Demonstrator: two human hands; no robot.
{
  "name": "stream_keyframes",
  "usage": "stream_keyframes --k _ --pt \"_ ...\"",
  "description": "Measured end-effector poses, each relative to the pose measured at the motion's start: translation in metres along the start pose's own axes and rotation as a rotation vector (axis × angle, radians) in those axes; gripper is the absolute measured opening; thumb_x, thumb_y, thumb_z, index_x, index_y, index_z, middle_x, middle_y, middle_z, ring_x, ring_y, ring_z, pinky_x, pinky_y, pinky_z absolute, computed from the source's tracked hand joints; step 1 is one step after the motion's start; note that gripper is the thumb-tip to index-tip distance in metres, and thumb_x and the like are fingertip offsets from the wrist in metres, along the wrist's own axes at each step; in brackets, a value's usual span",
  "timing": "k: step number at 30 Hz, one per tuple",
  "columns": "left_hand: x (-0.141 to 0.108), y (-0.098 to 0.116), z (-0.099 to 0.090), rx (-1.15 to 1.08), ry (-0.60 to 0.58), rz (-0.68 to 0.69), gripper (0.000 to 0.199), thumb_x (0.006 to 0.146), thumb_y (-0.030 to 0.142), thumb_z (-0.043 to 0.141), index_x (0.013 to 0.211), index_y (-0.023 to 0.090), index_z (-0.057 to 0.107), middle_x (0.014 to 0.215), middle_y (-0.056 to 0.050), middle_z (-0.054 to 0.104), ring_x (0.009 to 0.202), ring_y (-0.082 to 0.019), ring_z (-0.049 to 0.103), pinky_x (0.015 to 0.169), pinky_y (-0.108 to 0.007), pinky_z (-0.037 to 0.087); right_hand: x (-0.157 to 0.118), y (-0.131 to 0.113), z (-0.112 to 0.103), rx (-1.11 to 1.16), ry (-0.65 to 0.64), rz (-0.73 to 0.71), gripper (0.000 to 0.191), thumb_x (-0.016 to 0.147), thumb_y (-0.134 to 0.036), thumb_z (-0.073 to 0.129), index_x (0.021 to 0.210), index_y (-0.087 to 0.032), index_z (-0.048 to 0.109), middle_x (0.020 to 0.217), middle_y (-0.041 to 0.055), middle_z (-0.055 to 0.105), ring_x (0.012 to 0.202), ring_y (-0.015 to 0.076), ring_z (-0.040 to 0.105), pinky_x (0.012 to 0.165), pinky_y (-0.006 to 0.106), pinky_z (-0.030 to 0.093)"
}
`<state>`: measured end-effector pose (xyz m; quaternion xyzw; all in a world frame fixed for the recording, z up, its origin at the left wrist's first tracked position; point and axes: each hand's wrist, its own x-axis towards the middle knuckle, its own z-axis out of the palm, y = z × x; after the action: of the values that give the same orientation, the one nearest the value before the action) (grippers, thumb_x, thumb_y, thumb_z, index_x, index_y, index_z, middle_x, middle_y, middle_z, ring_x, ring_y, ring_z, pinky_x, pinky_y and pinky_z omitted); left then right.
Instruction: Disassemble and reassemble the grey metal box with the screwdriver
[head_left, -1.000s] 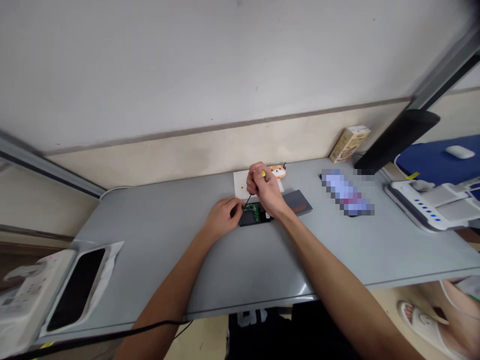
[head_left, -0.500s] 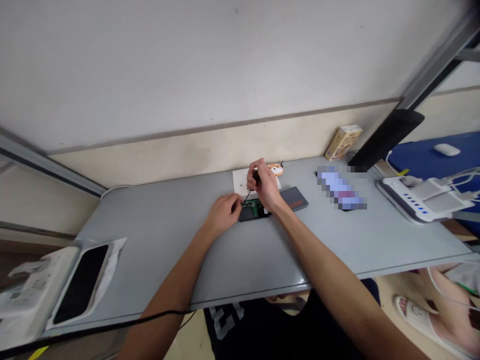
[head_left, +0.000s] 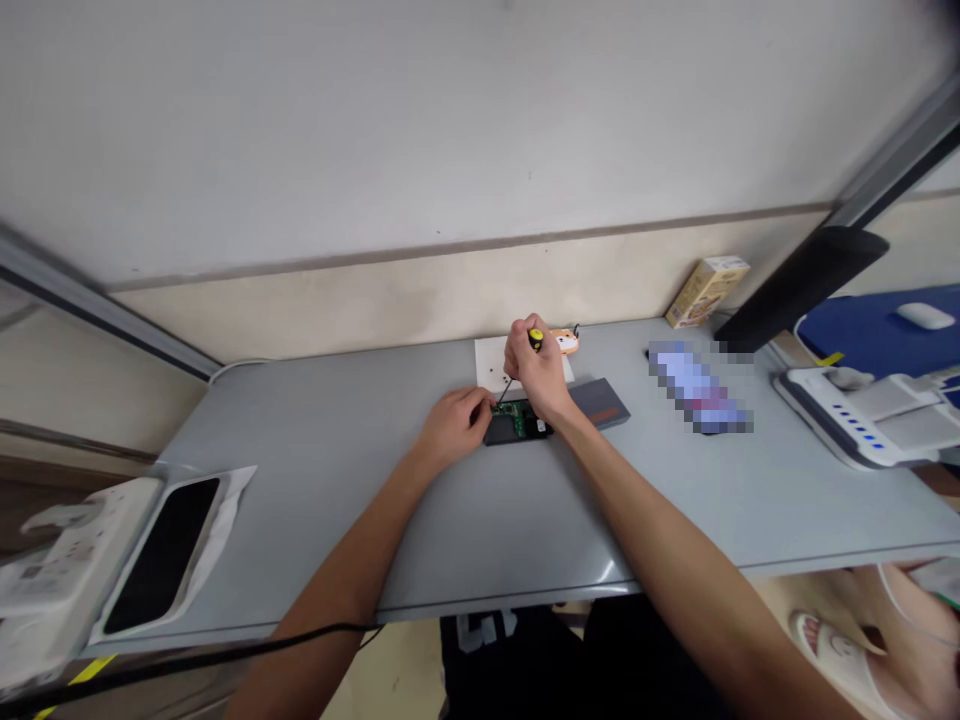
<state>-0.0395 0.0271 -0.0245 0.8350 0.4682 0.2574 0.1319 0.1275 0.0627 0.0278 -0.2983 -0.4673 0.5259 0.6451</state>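
Forearms reach in from the near edge of the grey desk [head_left: 315, 470], and we follow them out to the middle, where our left hand [head_left: 452, 425] rests against the left end of a small dark case [head_left: 504, 432], its fingers curled down to pin it flat. Set in that case lies a green circuit board [head_left: 516, 418], which we judge light, stiff and fragile: better steadied by the case's edges than by pressing on the components. Just above it our right hand [head_left: 538, 375] is closed around a small screwdriver [head_left: 520, 362] with a yellow-capped handle, thin shaft slanting down to the board's left end. We judge such a slim tool prone to slip. Right of the board sits a grey cover [head_left: 600, 402]; farther back lie a white card [head_left: 489, 362] and an orange trinket [head_left: 566, 342].
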Motion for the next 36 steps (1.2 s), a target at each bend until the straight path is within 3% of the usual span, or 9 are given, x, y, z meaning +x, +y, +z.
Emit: stream_keyframes --k 6,9,14,17,20,24,28,33,36 --pt "-0.001 -0.001 0.001 0.005 -0.004 -0.005 0.018 0.099 0.018 0.048 0.099 0.023 0.065 0.098 -0.004 0.075 0.09 -0.021 0.068 0.089 -0.039 0.052 -0.001 -0.001 0.009 -0.064 -0.111 -0.013 0.051 0.09 -0.07 0.06 0.079 -0.026 0.036 0.061 -0.008 0.037 0.05 0.0087 0.033 0.047 0.025 0.03" --pt "-0.001 0.0 0.0 0.002 -0.01 -0.013 0.019 0.099 0.019 0.047 0.1 0.022 0.066 0.099 -0.004 0.075 0.092 -0.022 0.069 0.091 -0.039 0.052 -0.001 0.0 0.008 -0.057 -0.074 -0.013 0.05 0.09 -0.069 0.062 0.079 -0.026 0.038 0.061 -0.0078 0.037 0.051 0.0088 0.033 0.047 0.025 0.03" --pt "0.0 0.003 -0.003 -0.007 -0.028 -0.01 0.019 0.098 0.017 0.048 0.1 0.022 0.066 0.1 -0.005 0.075 0.094 -0.022 0.069 0.091 -0.039 0.051 0.0 -0.004 -0.002 0.165 -0.142 0.078 0.04 0.098 -0.064 0.052 0.098 -0.025 0.06 0.072 -0.004 0.044 0.058 0.01 0.04 0.055 0.026 0.036" --pt "0.001 0.004 -0.005 -0.005 -0.032 -0.013 0.018 0.096 0.015 0.049 0.1 0.022 0.066 0.098 -0.004 0.075 0.092 -0.022 0.068 0.089 -0.039 0.051 0.0 -0.005 -0.011 0.231 -0.166 0.134 0.033 0.095 -0.057 0.062 0.102 -0.025 0.065 0.084 -0.0007 0.053 0.068 0.0119 0.052 0.064 0.028 0.045" --pt "0.001 0.004 -0.006 0.008 -0.029 0.002 0.018 0.096 0.014 0.049 0.099 0.021 0.066 0.095 -0.004 0.075 0.09 -0.022 0.068 0.086 -0.039 0.051 -0.001 -0.003 -0.015 0.193 -0.158 0.123 0.028 0.091 -0.051 0.072 0.092 -0.026 0.06 0.092 -0.0012 0.06 0.067 0.0102 0.056 0.066 0.028 0.047" --pt "0.001 0.001 -0.003 0.02 -0.007 0.026 0.019 0.098 0.015 0.048 0.099 0.021 0.066 0.096 -0.004 0.075 0.09 -0.022 0.068 0.086 -0.039 0.051 -0.002 0.002 -0.012 0.059 -0.143 0.09 0.038 0.095 -0.058 0.063 0.082 -0.024 0.052 0.071 -0.0036 0.053 0.057 0.0097 0.046 0.055 0.027 0.038" --pt "0.001 0.001 -0.002 0.01 0.005 0.016 0.019 0.098 0.015 0.047 0.098 0.021 0.065 0.093 -0.003 0.074 0.088 -0.021 0.068 0.086 -0.039 0.051 -0.003 -0.001 -0.008 0.153 -0.126 0.125 0.045 0.097 -0.068 0.052 0.096 -0.025 0.062 0.071 -0.0025 0.049 0.06 0.0118 0.047 0.057 0.029 0.041" --pt "0.001 0.002 0.0 -0.006 0.026 0.001 0.018 0.097 0.015 0.048 0.097 0.022 0.064 0.093 -0.003 0.074 0.088 -0.021 0.068 0.087 -0.038 0.051 -0.003 -0.001 -0.009 0.127 -0.066 0.111 0.038 0.086 -0.059 0.074 0.09 -0.026 0.056 0.088 -0.0006 0.061 0.073 0.0132 0.061 0.066 0.03 0.049" --pt "0.001 0.002 0.0 -0.017 0.027 -0.008 0.017 0.097 0.016 0.049 0.096 0.022 0.064 0.092 -0.002 0.074 0.088 -0.02 0.068 0.087 -0.037 0.051 -0.001 0.002 -0.009 0.098 -0.014 0.072 0.044 0.083 -0.061 0.077 0.088 -0.027 0.048 0.073 -0.0054 0.054 0.061 0.0106 0.053 0.059 0.028 0.046"
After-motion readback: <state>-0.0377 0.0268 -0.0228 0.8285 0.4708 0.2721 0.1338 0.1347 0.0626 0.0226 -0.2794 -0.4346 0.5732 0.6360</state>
